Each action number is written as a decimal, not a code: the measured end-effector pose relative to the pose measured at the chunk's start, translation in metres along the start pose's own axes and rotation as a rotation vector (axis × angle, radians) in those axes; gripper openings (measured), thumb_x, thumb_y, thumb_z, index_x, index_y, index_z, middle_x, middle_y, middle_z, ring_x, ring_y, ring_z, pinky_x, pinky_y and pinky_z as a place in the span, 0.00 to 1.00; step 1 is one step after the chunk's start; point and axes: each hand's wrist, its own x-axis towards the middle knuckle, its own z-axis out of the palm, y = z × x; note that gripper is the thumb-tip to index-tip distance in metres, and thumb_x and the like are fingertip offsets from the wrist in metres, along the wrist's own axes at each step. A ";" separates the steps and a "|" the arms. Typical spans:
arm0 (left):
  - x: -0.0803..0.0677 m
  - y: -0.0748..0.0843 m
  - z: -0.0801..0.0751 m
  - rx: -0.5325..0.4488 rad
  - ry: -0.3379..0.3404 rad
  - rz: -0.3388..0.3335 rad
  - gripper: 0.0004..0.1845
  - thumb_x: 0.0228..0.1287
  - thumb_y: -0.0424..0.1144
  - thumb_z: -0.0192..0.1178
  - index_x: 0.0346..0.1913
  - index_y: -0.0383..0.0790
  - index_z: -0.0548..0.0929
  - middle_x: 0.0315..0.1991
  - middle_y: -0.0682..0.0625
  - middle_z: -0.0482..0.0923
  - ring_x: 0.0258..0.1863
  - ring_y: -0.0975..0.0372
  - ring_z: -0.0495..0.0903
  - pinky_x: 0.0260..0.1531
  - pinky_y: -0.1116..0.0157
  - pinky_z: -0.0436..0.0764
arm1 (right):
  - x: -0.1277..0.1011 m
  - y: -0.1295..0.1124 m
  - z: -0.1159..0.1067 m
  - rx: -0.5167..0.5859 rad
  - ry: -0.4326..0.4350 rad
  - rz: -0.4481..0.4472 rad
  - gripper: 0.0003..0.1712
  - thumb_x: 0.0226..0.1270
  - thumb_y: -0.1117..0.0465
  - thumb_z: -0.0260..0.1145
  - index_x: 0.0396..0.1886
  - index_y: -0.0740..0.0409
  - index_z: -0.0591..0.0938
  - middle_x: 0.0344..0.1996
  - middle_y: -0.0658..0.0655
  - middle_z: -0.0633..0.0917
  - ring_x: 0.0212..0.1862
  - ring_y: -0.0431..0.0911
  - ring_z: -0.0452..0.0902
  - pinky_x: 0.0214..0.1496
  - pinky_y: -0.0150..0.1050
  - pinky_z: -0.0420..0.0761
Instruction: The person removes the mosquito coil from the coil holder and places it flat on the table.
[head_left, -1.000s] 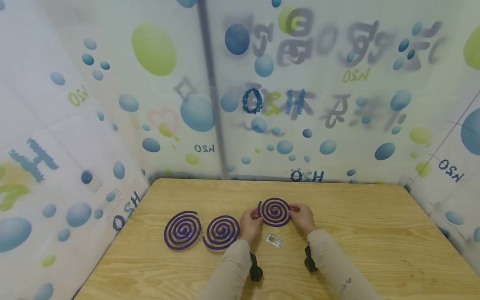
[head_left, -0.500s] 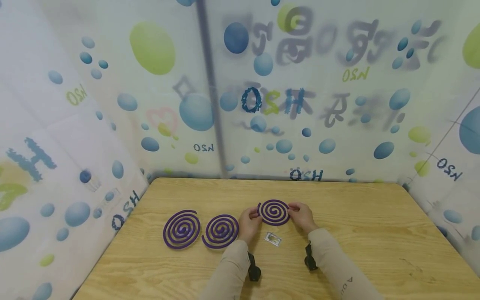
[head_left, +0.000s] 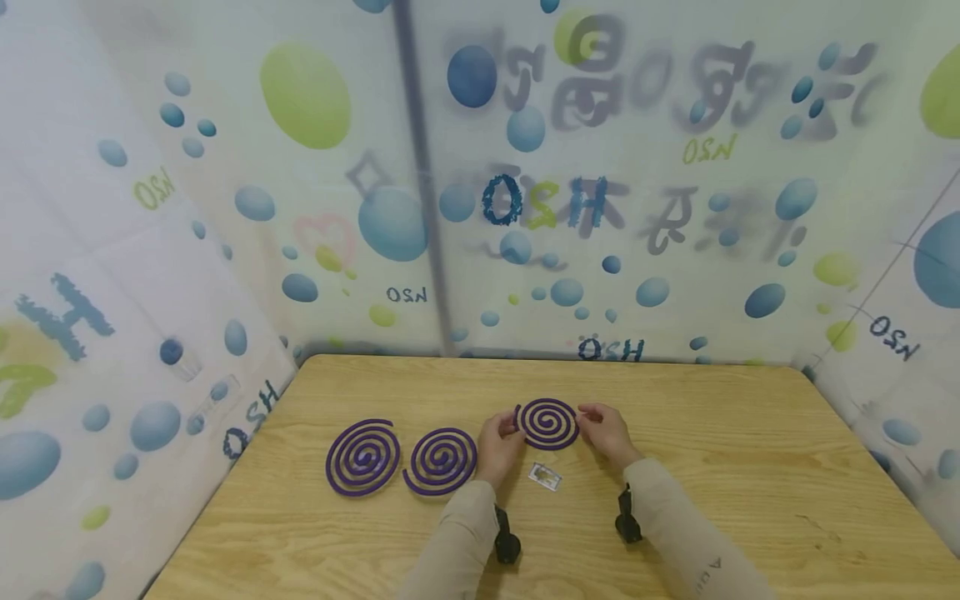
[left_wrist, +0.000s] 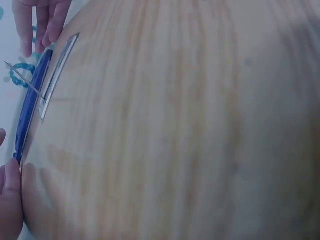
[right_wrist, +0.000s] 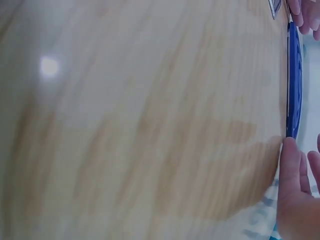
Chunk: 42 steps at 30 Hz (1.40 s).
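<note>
A big printed sheet (head_left: 675, 208) hangs all around — white, with blue and green bubbles and blurry letters on it. It stands behind and at both sides of the desk (head_left: 750, 483), which is light wood with wavy lines in it.

On the desk lie two purple coils. The far-left coil (head_left: 363, 457) is the bigger one, and the next coil (head_left: 442, 461) lies just beside it, on its right. Their edges look like they touch, but that is hard to tell.

A third coil (head_left: 547, 423) is near the middle of the desk, held between two hands. The left hand (head_left: 498, 447) pinches its left edge, so that grip is closed on the coil. The right hand (head_left: 606, 433) pinches its right edge, so that grip is closed on the coil too. From the wrist views the coil shows only as a thin blue-purple strip (left_wrist: 31, 105) just above the wood — whether it touches the desk cannot be told.

A small clear packet (head_left: 545, 477) lies flat on the desk, between the two arms and just below the held coil. Both arms wear pale sleeves (head_left: 465, 542), and a small black thing (head_left: 507, 542) sits at each wrist.
</note>
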 end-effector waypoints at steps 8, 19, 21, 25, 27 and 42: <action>0.000 0.013 -0.002 0.036 -0.010 0.036 0.19 0.52 0.31 0.60 0.50 0.34 0.75 0.46 0.41 0.71 0.45 0.52 0.70 0.46 0.57 0.72 | -0.004 -0.004 -0.007 0.017 0.017 -0.085 0.16 0.62 0.69 0.54 0.48 0.72 0.73 0.39 0.66 0.76 0.38 0.51 0.75 0.37 0.38 0.79; -0.006 0.033 -0.018 -0.036 -0.113 0.115 0.20 0.54 0.29 0.58 0.51 0.28 0.72 0.48 0.36 0.70 0.48 0.44 0.69 0.44 0.57 0.74 | -0.017 -0.020 -0.010 0.078 -0.026 -0.128 0.17 0.64 0.65 0.55 0.51 0.70 0.72 0.42 0.66 0.76 0.42 0.55 0.74 0.44 0.45 0.78; -0.007 0.036 -0.024 -0.032 -0.138 0.131 0.20 0.55 0.31 0.59 0.52 0.30 0.72 0.49 0.36 0.70 0.48 0.45 0.69 0.46 0.55 0.72 | -0.019 -0.024 -0.008 0.093 -0.045 -0.154 0.18 0.64 0.65 0.55 0.50 0.71 0.72 0.41 0.66 0.76 0.42 0.56 0.74 0.43 0.45 0.78; -0.008 0.044 -0.037 -0.032 -0.168 0.138 0.20 0.57 0.35 0.58 0.54 0.35 0.72 0.51 0.39 0.70 0.50 0.47 0.68 0.49 0.54 0.69 | -0.025 -0.030 -0.004 0.117 -0.090 -0.213 0.17 0.62 0.67 0.56 0.49 0.74 0.72 0.38 0.67 0.77 0.39 0.58 0.75 0.39 0.45 0.79; -0.008 0.047 -0.046 -0.026 -0.165 0.147 0.20 0.57 0.35 0.58 0.54 0.37 0.72 0.52 0.39 0.70 0.51 0.47 0.68 0.49 0.53 0.69 | -0.028 -0.033 -0.002 0.118 -0.112 -0.236 0.17 0.62 0.68 0.56 0.48 0.74 0.72 0.39 0.67 0.77 0.38 0.56 0.75 0.38 0.45 0.80; -0.008 0.039 -0.117 0.080 -0.111 0.262 0.21 0.56 0.32 0.59 0.54 0.34 0.71 0.50 0.37 0.71 0.49 0.43 0.68 0.47 0.49 0.70 | -0.044 -0.058 0.032 0.073 -0.250 -0.373 0.17 0.62 0.62 0.59 0.47 0.69 0.75 0.39 0.61 0.79 0.36 0.46 0.74 0.34 0.36 0.78</action>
